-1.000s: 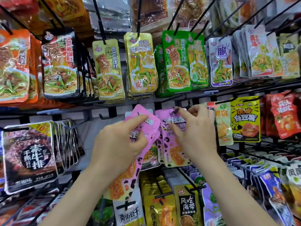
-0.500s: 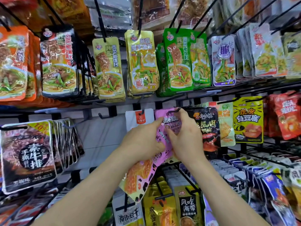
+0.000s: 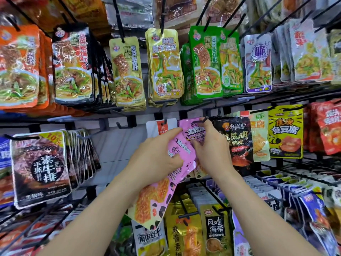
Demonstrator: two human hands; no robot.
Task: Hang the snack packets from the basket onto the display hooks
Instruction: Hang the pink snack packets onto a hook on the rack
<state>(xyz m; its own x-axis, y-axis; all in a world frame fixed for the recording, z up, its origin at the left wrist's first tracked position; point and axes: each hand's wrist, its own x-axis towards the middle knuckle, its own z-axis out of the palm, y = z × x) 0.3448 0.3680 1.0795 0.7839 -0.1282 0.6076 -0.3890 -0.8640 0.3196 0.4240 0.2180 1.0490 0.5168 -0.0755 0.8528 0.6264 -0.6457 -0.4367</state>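
A shop aisle: rows of black display hooks (image 3: 118, 17) crowded with hanging snack packets (image 3: 127, 72).

Orange packets (image 3: 18, 67) are hanging at the upper left, with black packets (image 3: 72, 65), gold packets (image 3: 127, 72) and green packets (image 3: 204, 61) lining up to their right. A yellow packet (image 3: 285, 132) and red packets (image 3: 328, 126) are dangling at the right. Dark packets (image 3: 40, 167) with a round label are hanging lower left, beside a white back panel (image 3: 118, 145).
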